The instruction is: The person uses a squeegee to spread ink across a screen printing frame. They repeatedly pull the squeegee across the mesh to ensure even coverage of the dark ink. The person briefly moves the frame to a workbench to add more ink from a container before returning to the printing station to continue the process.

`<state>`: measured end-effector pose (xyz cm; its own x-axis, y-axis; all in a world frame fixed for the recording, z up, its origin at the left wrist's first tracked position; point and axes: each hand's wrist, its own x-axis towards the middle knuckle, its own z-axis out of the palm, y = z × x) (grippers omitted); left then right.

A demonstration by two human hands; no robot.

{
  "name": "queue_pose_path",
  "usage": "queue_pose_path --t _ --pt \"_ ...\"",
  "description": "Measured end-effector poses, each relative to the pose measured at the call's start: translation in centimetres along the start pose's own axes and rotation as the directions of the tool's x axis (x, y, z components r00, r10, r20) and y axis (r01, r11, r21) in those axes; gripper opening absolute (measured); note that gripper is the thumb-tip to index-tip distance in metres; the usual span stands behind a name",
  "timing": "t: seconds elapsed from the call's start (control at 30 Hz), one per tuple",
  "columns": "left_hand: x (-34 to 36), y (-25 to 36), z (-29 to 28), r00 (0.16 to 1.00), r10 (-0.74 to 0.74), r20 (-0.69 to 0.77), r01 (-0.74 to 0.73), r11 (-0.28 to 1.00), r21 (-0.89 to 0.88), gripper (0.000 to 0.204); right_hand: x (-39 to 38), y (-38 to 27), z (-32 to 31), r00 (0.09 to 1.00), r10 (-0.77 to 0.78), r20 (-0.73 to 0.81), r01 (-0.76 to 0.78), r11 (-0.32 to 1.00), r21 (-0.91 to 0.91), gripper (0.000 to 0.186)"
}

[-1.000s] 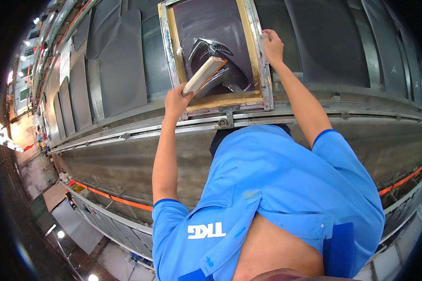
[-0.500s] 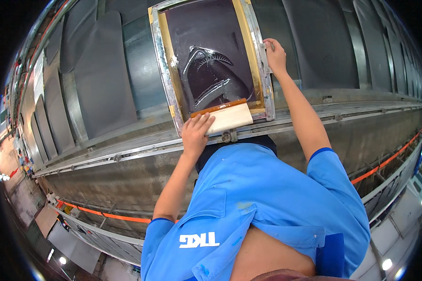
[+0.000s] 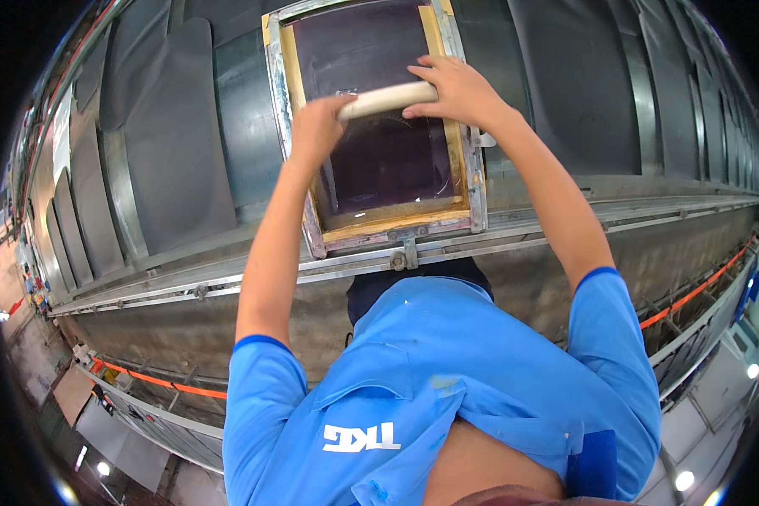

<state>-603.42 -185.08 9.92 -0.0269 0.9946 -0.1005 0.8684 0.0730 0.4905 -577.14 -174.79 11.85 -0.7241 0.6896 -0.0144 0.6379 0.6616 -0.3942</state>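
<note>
A smooth, cream-coloured squeegee point(image 3: 386, 99) lies slightly slanted across the dark mesh point(image 3: 388, 169) of a screen-printing frame point(image 3: 475, 194). The left hand point(image 3: 316, 131) grips one end; the right hand point(image 3: 460, 91) spreads around the other, its hold unclear.

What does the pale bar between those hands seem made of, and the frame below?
Pale bar: perhaps wood or plastic, smooth and fairly matt, judging by its even cream colour. Frame: likely metal, its grey outer rails stained and dully shiny.
</note>
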Motion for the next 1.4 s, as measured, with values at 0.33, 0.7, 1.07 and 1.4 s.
queue_pose_path --t 0.33,0.7,1.07,1.4 --pt "-6.0 -0.4 6.2 0.956 0.178 -0.233 -0.173 0.984 0.039 0.040 -7.4 -2.1 8.7 0.975 0.058 -0.213 -0.019 0.983 0.181 0.050" --pt "-1.0 -0.2 2.6 0.958 0.133 -0.255 -0.126 0.991 0.044 0.039 -2.1 1.2 5.8 0.953 -0.053 -0.299 0.088 0.991 0.105 0.041" --pt "-4.3 0.0 5.3 0.983 0.043 -0.178 -0.044 0.999 -0.003 0.036 -7.0 -0.7 9.0 0.965 0.070 -0.252 -0.002 0.965 0.261 0.045" --pt "-13.7 2.1 6.5 0.990 0.067 -0.126 -0.063 0.997 0.033 0.046 -12.8 -0.9 6.2 0.925 0.375 -0.061 -0.255 0.732 0.632 0.054"
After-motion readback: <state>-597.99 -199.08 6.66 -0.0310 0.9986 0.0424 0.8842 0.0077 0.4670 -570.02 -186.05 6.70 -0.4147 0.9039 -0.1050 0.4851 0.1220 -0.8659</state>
